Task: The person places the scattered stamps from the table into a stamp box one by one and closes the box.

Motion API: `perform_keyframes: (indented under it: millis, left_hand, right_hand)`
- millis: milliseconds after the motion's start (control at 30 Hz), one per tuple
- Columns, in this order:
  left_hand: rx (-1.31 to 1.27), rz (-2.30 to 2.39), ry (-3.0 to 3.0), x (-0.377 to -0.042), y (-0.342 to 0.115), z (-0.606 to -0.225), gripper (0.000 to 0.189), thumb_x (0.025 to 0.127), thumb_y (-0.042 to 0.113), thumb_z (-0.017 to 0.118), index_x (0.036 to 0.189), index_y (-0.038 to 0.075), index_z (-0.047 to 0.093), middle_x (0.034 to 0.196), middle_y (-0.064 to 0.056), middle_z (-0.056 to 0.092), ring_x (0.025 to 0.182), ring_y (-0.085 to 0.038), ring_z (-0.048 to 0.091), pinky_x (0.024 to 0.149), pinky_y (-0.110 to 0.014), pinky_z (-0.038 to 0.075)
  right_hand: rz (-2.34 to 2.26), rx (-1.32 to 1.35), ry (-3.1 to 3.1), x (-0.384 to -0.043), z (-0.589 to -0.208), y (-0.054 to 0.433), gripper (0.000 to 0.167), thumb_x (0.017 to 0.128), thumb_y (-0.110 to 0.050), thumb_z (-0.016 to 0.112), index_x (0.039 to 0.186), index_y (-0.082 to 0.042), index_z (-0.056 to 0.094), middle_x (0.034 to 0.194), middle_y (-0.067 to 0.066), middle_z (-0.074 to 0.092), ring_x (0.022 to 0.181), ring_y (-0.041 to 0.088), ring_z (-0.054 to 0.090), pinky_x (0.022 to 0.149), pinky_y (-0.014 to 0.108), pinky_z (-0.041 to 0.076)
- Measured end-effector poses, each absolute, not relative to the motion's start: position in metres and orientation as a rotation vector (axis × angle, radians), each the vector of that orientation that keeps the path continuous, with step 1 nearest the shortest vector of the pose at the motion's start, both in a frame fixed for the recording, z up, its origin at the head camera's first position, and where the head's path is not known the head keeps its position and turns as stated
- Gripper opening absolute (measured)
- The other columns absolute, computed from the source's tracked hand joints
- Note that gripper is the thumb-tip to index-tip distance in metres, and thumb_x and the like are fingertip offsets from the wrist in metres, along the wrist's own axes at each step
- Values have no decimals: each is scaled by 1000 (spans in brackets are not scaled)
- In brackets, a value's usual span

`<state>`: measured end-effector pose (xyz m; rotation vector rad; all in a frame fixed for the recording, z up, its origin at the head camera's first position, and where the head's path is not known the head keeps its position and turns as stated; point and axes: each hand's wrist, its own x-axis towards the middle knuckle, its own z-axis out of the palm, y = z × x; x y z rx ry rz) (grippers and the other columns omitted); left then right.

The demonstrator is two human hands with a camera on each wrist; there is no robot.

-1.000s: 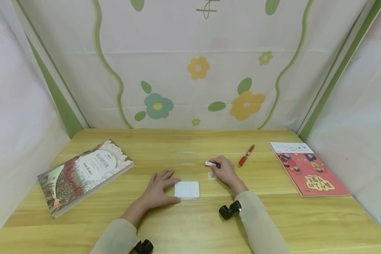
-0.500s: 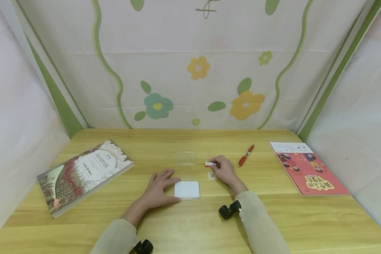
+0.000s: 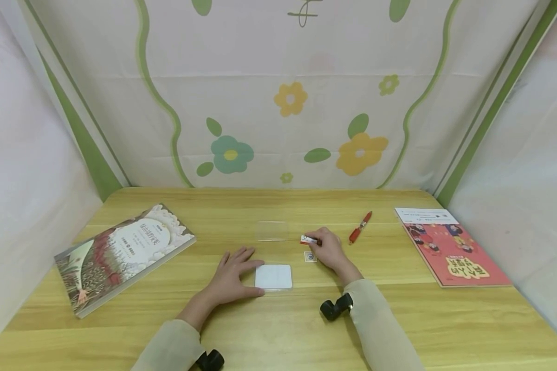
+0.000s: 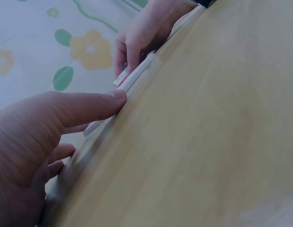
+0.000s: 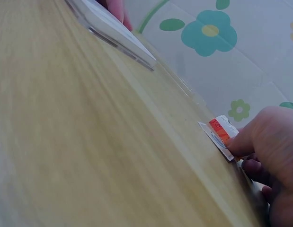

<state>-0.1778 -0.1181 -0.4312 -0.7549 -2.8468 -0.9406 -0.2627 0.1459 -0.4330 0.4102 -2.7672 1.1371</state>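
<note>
A flat white rectangular block (image 3: 273, 276) with a clear rim, perhaps a case, lies on the table. My left hand (image 3: 233, 277) holds its left end, with the thumb at the near corner and the index finger at the far corner; the other fingers are spread. My right hand (image 3: 330, 248) pinches a small white and red-orange piece (image 5: 224, 128) between thumb and fingers, just above the table; its kind is unclear. In front of that hand lies a small square printed paper (image 3: 310, 256) with a round mark, like a stamp. The right fingers hide part of the held piece.
A clear flat sheet or lid (image 3: 272, 231) lies beyond the white block. A red pen (image 3: 361, 228) is to the right of my right hand. Books lie at the sides: a floral one (image 3: 125, 257) left, a red one (image 3: 455, 252) right. A printed curtain (image 3: 260, 77) hangs behind.
</note>
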Motion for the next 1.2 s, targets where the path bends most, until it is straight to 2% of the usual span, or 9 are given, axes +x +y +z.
perform_keyframes:
  millis: [200,433,600,800,933,1133,1200]
  left_hand:
    - [-751,-928,-2845,-178,-118,-431,62,66,51,66,117,19,55,135,-10,32,126,-27,17,97,-51,1]
    - [-758,-934,-2843,-178,-117,-432,63,65,52,66,118,18,55,135,-9,32,126,-27,17,97,-50,1]
    - [-754,-946,-2843,-178,-117,-432,63,65,51,66,118,18,55,135,-9,32,126,-26,16,97,-51,0]
    - [-748,-928,-2852,-178,-117,-432,63,66,52,66,118,18,55,135,-9,32,126,-25,16,97,-50,1]
    - [-745,-929,-2857,-178,-118,-432,63,66,52,66,118,19,54,135,-8,32,126,-25,16,97,-50,1]
    - [-748,-933,-2855,-178,-118,-432,63,66,52,66,118,19,55,135,-9,32,126,-26,16,97,-51,1]
    - [-749,-932,-2855,-178,-118,-432,63,66,52,66,118,19,55,135,-9,32,126,-26,16,97,-51,1]
  right_hand:
    - [1254,371,-2740,-262,-431,145,23,78,-2,61,99,-9,65,86,4,47,71,18,43,61,28,36]
    - [1349,362,-2726,-260,-429,146,25,80,-6,59,105,-9,63,79,4,51,66,18,43,55,28,37]
    - [1349,331,-2720,-260,-426,147,24,82,-6,55,105,-8,63,85,6,56,68,18,44,59,29,37]
    - [1340,319,-2748,-264,-422,147,23,81,-7,58,103,-9,64,88,6,60,72,17,49,63,29,41]
    - [1409,363,-2731,-264,-415,143,22,81,-11,61,102,-12,65,87,3,60,73,16,52,61,28,43]
    - [1675,506,-2666,-243,-390,123,23,81,-9,60,103,-7,64,78,6,60,69,23,52,52,26,42]
    - [1714,539,-2659,-229,-379,114,22,80,-6,60,102,-4,64,77,8,60,67,22,50,50,23,40]
